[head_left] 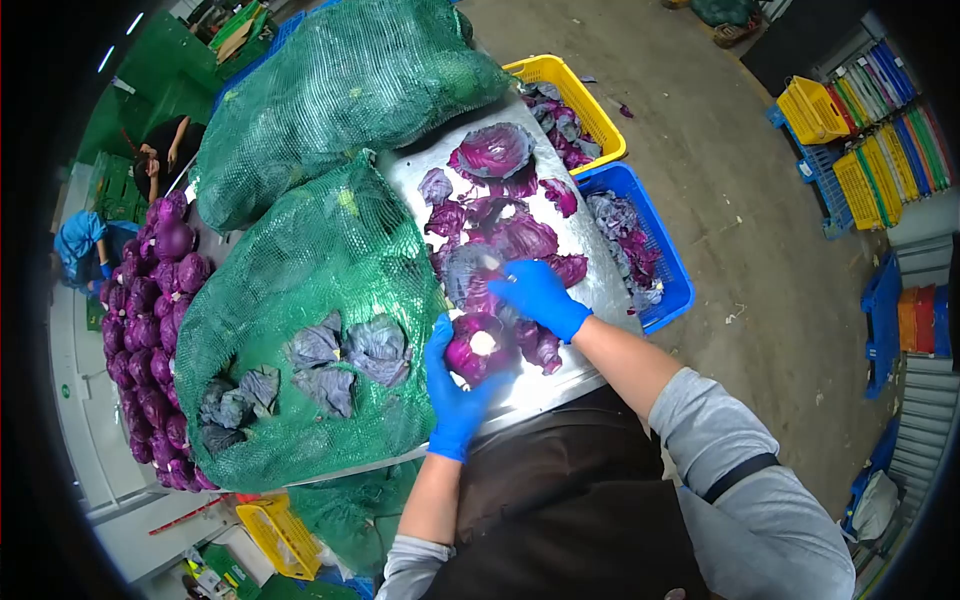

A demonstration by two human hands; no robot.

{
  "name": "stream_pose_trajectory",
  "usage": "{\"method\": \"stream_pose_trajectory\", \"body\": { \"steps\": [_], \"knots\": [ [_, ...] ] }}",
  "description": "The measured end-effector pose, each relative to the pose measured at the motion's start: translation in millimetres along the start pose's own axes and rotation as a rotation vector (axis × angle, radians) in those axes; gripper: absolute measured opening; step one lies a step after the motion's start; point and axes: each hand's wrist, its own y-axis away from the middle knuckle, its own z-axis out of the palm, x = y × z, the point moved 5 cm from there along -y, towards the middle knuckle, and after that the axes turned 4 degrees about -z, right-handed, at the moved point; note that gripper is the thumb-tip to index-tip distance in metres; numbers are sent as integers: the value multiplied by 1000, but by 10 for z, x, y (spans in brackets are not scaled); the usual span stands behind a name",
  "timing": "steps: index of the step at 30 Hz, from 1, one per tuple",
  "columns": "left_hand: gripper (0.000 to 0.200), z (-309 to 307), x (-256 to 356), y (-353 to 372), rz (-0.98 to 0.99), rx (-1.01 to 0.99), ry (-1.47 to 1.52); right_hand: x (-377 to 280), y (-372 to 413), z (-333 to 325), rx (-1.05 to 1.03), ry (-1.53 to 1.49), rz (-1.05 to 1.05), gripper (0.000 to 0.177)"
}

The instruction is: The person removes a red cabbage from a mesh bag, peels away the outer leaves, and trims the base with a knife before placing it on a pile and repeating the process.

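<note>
1. Left hand (455,390), in a blue rubber glove, was cupped around the round purple head of red cabbage (480,345), fingers wrapped over its near side. The big green mesh sack of cabbages (310,330) lay just beside it on the left.
2. That cabbage rested on the shiny steel table (545,385), close to the near edge, with its pale cut stem facing up.
3. Right hand (540,295), also blue-gloved, was curled over the loose purple outer leaves (510,235) just beyond the head. Whether it gripped a leaf or a tool could not be told.
4. Farther right, the yellow plastic crate (600,110) and the blue plastic crate (685,290) stood below the table's edge, both holding torn leaves.
5. With only one hand on the head so near the edge, a slick glove could probably let it roll off toward the person.
6. Leaves heaped near the right edge might slide off and miss the crates.
7. If a blade sat hidden under the right hand, the left fingers were near enough to be nicked.
</note>
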Motion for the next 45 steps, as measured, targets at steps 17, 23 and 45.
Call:
{"method": "stream_pose_trajectory", "body": {
  "steps": [17,23,45],
  "knots": [
    [101,39,-434,210,-132,-64,-44,-217,774,146,-228,-337,280,42],
    [95,12,-205,121,-532,-57,225,-453,796,304,76,-334,-259,41],
    [54,-131,-542,-197,-751,56,977,-277,918,-127,-126,-597,-82,42]
  ]
}}
